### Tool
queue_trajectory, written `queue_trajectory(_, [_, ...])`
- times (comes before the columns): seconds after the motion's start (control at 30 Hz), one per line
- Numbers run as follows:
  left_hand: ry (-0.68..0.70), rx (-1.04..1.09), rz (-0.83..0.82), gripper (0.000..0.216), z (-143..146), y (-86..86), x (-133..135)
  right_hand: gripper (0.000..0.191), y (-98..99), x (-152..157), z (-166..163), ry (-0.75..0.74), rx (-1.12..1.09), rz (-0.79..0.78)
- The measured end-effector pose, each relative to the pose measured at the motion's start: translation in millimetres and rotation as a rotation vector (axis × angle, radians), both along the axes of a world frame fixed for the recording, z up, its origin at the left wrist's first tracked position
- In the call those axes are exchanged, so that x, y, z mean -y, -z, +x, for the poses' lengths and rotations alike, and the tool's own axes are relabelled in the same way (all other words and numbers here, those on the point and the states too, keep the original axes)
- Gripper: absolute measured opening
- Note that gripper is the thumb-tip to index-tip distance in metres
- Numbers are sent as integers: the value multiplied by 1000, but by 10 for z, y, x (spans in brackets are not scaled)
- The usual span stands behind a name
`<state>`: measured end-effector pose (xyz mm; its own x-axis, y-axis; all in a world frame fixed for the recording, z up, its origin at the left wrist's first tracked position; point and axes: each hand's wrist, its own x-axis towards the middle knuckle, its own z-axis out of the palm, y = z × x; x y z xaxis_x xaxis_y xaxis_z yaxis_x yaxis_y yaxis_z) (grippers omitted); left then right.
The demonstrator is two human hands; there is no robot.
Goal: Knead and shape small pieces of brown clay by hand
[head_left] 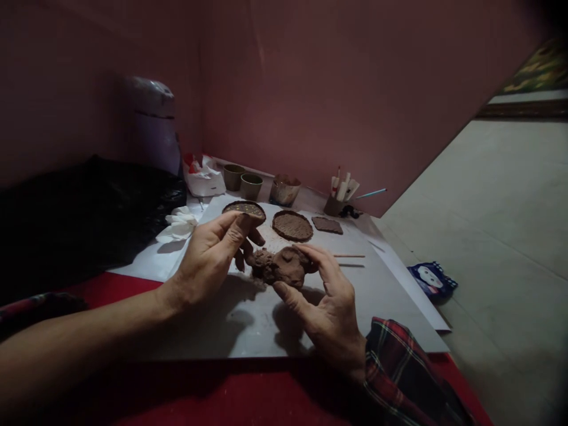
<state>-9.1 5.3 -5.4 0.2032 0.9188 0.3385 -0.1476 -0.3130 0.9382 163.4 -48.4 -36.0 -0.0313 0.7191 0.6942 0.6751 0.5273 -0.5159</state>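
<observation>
A rough brown lump of clay [290, 269] is held up over the white board, its left end crumbly and its right side smoother with a small round dent. My right hand [331, 302] grips it from the right, thumb below and fingers along the top. My left hand [217, 245] is just left of the lump, thumb and forefinger pinched together above it. Whether a small bit of clay is in that pinch I cannot tell. The lower left fingers, stained brown, reach close to the lump's crumbly end.
Behind the hands lie a round clay disc [293, 226], a dish with yellow specks [235, 207], a rectangular clay slab [327, 225] and two thin sticks [352, 256]. Cups [252, 186], a tool holder [333, 205], crumpled tissue [178, 223] and a black bag [89, 225] stand around the white board [377, 319].
</observation>
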Motion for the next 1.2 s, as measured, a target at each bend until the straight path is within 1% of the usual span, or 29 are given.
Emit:
queue_trajectory(0.1, [-52,67,-6,31,-2,-3,-38,46,-7,11,-1,-80,37,17])
queue_trajectory(0.2, [-75,92,-8,28,-3,-4,-67,49,-38,34,-18,-179,96,20])
queue_trajectory(0.33, [-78,82,-37,25,-7,-1,-84,47,-81,54,-55,-281,353,-95])
queue_trajectory(0.4, [-74,87,-46,24,-9,4,-89,43,-83,54,-60,-262,367,-92])
queue_trajectory(0.53, [-70,126,-45,23,-14,7,-103,30,-61,40,-32,-141,111,-52])
queue_trajectory(0.6, [-79,129,-37,22,-18,0,-112,32,-57,38,-25,-121,62,-22])
queue_trajectory(0.63, [-85,129,-33,22,-21,-6,-116,36,-60,41,-29,-133,87,-4])
queue_trajectory(0.7, [-97,130,-30,23,-25,-15,-123,45,-74,51,-54,-204,240,0])
queue_trajectory(0.77, [-106,136,-38,23,-26,-18,-129,47,-88,64,-87,-278,431,-24])
queue_trajectory(0.8, [-111,138,-42,23,-26,-16,-132,45,-91,70,-98,-292,490,-31])
queue_trajectory(0.83, [-115,140,-45,22,-25,-14,-136,42,-91,73,-101,-283,499,-33])
queue_trajectory(0.87, [-118,141,-47,22,-25,-13,-140,37,-88,74,-96,-252,458,-31])
queue_trajectory(0.93, [-124,132,-40,23,-32,-27,-147,29,-74,64,-62,-159,284,-26])
queue_trajectory(0.97, [-113,105,-31,23,-40,-45,-150,26,-64,54,-39,-112,183,-29])
queue_trajectory(1.03, [-51,-39,-12,20,-69,-107,-148,23,-46,31,6,-33,17,-37])
queue_trajectory(1.1, [70,-329,-5,13,-112,-188,-135,22,-33,12,33,-7,-74,-40])
queue_trajectory(1.17, [246,-612,56,13,-160,-261,-110,22,-30,3,39,-15,-118,-28])
queue_trajectory(1.2, [308,-706,71,13,-182,-286,-95,22,-31,4,37,-22,-128,-21])
